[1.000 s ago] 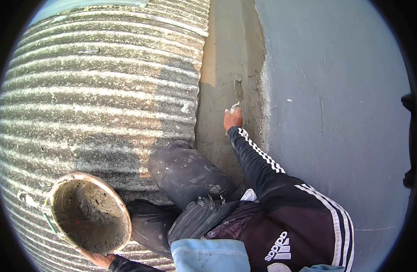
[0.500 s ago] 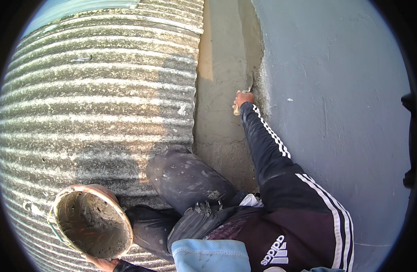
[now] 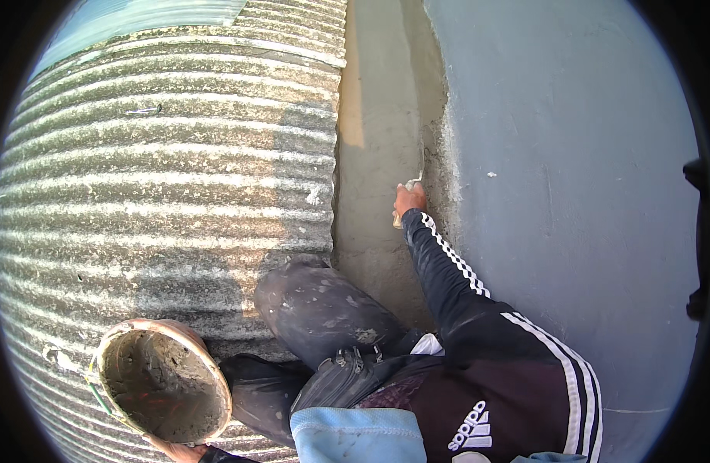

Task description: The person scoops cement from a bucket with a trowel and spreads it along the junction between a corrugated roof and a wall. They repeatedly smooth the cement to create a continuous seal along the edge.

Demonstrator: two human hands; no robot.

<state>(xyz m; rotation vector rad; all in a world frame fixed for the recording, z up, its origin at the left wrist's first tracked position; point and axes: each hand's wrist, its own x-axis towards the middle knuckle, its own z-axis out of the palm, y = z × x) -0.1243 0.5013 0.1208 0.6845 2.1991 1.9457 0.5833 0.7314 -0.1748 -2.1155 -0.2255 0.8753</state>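
Observation:
Closed round the wooden handle of a trowel (image 3: 398, 220) is my right hand (image 3: 409, 199); the thin metal blade shows only edge-on ahead of the fingers. It lies against the strip of wet grey mortar (image 3: 382, 116) along the foot of the grey wall. At the lower left, my left hand (image 3: 177, 449) grips the lower rim of an orange-brown bucket (image 3: 218, 370). The bucket tilts with its mouth toward me. Grey mortar (image 3: 166, 386) coats its inside and pools at the bottom. Most of the left fingers are hidden beneath the bucket.
A weathered corrugated roof sheet (image 3: 200, 185) fills the left, ending at the mortar strip. The smooth grey wall (image 3: 571, 193) stands on the right. My bent knee (image 3: 316, 301) rests near the sheet's edge. A small metal piece (image 3: 144, 111) lies on the sheet at the upper left.
My right hand has drawn the trowel back toward me along the mortar strip. My left hand keeps its hold on the bucket, which sits slightly farther right in the view.

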